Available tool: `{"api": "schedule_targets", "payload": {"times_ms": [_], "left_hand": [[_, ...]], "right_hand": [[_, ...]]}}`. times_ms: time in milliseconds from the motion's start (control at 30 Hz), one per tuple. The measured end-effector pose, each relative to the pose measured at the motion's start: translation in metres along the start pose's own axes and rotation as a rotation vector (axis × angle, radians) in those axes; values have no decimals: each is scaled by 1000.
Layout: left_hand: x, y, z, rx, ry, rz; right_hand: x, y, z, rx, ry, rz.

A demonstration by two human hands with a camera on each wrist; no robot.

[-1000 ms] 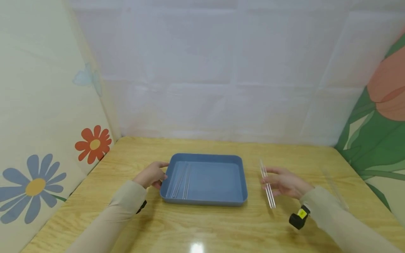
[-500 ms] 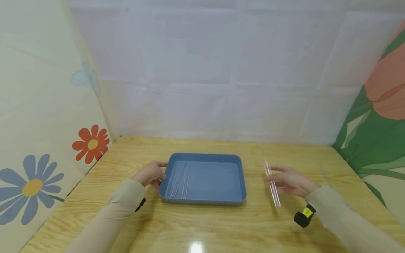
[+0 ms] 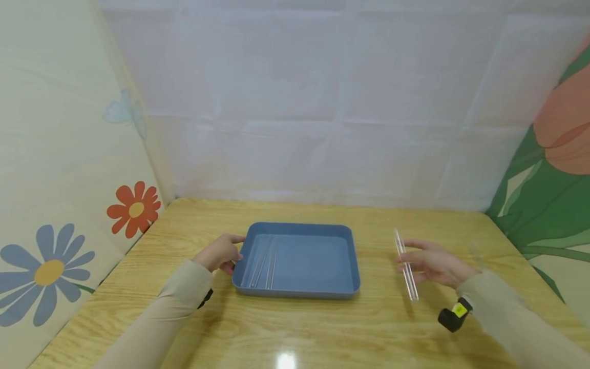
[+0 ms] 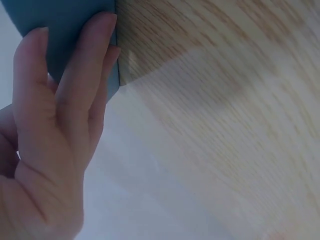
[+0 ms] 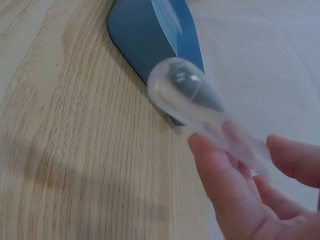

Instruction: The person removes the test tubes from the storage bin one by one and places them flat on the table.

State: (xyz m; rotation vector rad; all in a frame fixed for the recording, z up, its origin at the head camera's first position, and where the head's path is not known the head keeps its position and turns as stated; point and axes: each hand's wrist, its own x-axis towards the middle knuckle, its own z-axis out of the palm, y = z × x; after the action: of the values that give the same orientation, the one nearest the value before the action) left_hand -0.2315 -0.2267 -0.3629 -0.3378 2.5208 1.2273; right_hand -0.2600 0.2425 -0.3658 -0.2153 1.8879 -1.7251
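My right hand (image 3: 435, 262) pinches a clear test tube (image 3: 407, 271) between thumb and fingertips, above the table to the right of the blue tray (image 3: 318, 295). In the right wrist view the test tube (image 5: 182, 87) points its rounded end toward the camera, with the tray (image 5: 137, 37) behind. Inside the tray's left part lie several clear test tubes (image 3: 271, 264). At the tray's left side, my left hand (image 3: 220, 253) rests its fingers against the wall. The left wrist view shows those fingers (image 4: 82, 70) fairly straight along the outer wall of the tray (image 4: 60, 25).
Wood-grain table (image 3: 295, 328) surrounds the tray. Beyond the right forearm a faint clear tube (image 3: 475, 252) shows, partly hidden by the sleeve. A white cloth (image 3: 295, 128) hangs at the back. Flower-printed cloths stand at both sides.
My right hand has moved to the right, away from the tray, with the test tube still in its grip. The left hand and the tray stay in place.
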Motion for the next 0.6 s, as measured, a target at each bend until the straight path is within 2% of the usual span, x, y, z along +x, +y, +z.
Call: {"api": "schedule_targets", "payload": {"times_ms": [367,600], "left_hand": [[0,-5,-1,-48,-21,9],[-1,-4,-1,-51,-14,-11]], "right_hand": [[-5,4,-11,-8,11,2],[-10,5,-18,-27,22,3]]}}
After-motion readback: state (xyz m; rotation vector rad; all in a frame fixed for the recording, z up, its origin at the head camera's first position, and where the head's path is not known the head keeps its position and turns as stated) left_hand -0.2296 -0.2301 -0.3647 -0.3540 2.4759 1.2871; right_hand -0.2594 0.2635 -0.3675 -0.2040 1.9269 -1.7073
